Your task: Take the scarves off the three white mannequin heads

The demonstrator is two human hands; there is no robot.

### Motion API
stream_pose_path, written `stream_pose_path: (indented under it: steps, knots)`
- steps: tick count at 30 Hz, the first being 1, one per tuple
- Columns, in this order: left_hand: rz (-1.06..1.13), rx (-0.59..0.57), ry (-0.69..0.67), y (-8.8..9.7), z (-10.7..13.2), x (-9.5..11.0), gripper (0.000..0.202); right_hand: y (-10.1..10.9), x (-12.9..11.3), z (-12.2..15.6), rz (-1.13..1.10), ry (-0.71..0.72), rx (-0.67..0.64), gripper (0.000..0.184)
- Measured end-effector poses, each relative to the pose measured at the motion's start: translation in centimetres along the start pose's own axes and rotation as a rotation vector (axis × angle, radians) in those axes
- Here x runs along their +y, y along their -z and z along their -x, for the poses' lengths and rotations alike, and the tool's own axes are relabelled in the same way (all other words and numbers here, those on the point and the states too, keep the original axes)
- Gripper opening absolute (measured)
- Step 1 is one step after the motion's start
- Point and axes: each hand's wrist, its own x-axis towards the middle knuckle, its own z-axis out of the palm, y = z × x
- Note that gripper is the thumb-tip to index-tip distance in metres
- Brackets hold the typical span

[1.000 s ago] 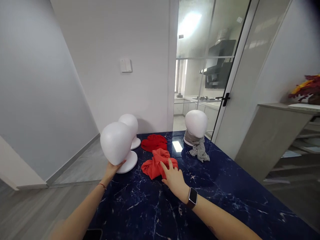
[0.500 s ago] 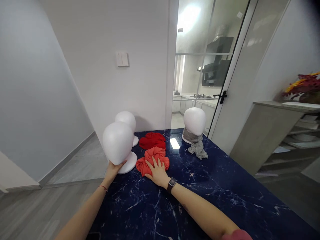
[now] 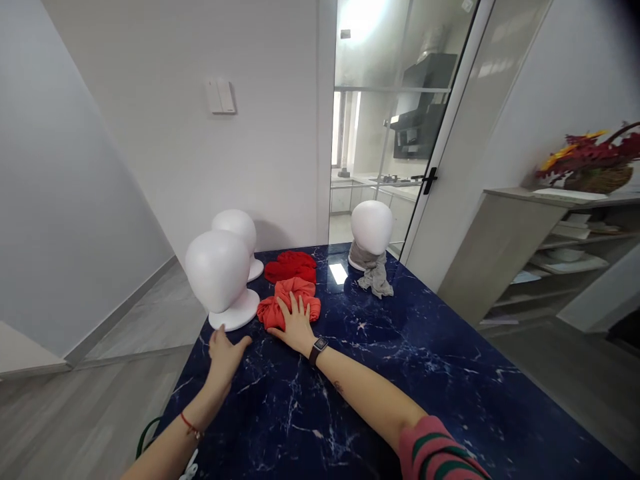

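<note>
Orange cloth [image 3: 287, 308] sits bunched on the dark marble table [image 3: 430, 373], left of centre, touching the base of the near white head form [image 3: 219, 275] on its left side. Right hand [image 3: 295, 325] lies flat on the cloth's near edge, fingers spread, palm down, not closed around anything. Left hand [image 3: 223, 353] is open over bare table just short of the head form's round base, fingers loosely extended, touching nothing I can confirm. Near head form stands upright close to the table's left edge, little margin there; floor drops off right beside it. Red cloth [image 3: 291, 265] lies just behind the orange one, the two nearly touching. Second head form [image 3: 235, 230] stands behind the first, at the far-left corner near the wall. Third head form [image 3: 371, 228] stands at the far edge, right of the red cloth, with a grey cloth [image 3: 373, 273] draped round its neck and trailing onto the table. Gap between red cloth and grey cloth is open, with a bright ceiling reflection in it. Whole right half and near part of the table is bare surface, lots of free room for both arms. Right table edge runs alongside a glass door [image 3: 400, 113] and a shelf unit [image 3: 550, 260], with a floor gap between. Shelf carries a basket of red and yellow flowers [image 3: 590, 163] on top. Light switch [image 3: 221, 97] on the far wall.
</note>
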Motion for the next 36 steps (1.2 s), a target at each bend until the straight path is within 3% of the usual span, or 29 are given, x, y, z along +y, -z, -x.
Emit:
stream_pose_path:
  steps: [3,6,10,13,15,18,21,27,33,36]
  knots:
    - [0.123,-0.050,-0.268,-2.1,5.3,4.1,0.068,2.4,0.3,0.2,-0.098,0.072,0.149,0.081]
    - [0.187,-0.094,-0.478,-5.3,9.1,8.2,0.062,5.0,2.9,0.4,-0.237,0.050,0.365,0.057]
    - [0.237,-0.239,-0.655,-11.3,11.3,11.6,0.056,7.5,11.0,0.7,-0.340,-0.174,0.621,0.045]
    - [0.280,-0.304,-0.709,-15.4,11.6,12.6,0.057,8.8,18.8,1.1,-0.267,-0.384,0.706,0.047]
    - [0.301,-0.336,-0.727,-17.1,11.5,12.8,0.057,9.7,23.2,1.1,-0.231,-0.454,0.733,0.052]
    - [0.339,-0.352,-0.706,-18.1,11.2,12.6,0.054,10.9,27.8,-0.2,-0.164,-0.448,0.696,0.058]
    - [0.369,-0.347,-0.636,-18.1,10.7,12.1,0.053,11.4,30.0,-2.9,-0.089,-0.457,0.588,0.065]
    - [0.413,-0.376,-0.524,-19.0,10.3,11.3,0.053,11.1,31.9,-7.1,-0.059,-0.611,0.454,0.068]
    - [0.435,-0.438,-0.444,-19.5,10.3,11.1,0.052,11.5,33.4,-7.7,-0.142,-0.564,0.477,0.034]
    - [0.441,-0.452,-0.424,-19.5,10.3,11.1,0.051,11.6,33.3,-7.8,-0.192,-0.566,0.539,0.033]
